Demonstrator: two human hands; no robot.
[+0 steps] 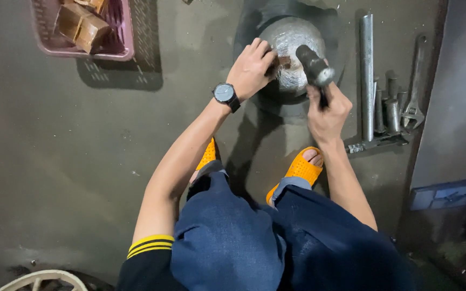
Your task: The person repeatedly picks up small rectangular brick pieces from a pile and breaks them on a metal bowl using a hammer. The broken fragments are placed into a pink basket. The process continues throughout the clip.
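Observation:
My left hand [252,67], with a dark wristwatch [226,95] on the wrist, pinches a small brown metal piece [282,61] against the top of a round, dented steel block [292,40] standing on the floor. My right hand [327,110] is closed on the handle of a hammer [315,69], whose dark head hangs just above the block, right of the piece. I squat over the block in blue trousers and orange sandals [300,168].
A pink plastic basket [122,43] at the top left holds brown metal pieces [82,24]. To the right lie a long steel pipe [367,70], short steel cylinders [392,110] and an adjustable wrench [413,91]. A grey panel [459,97] borders the right side.

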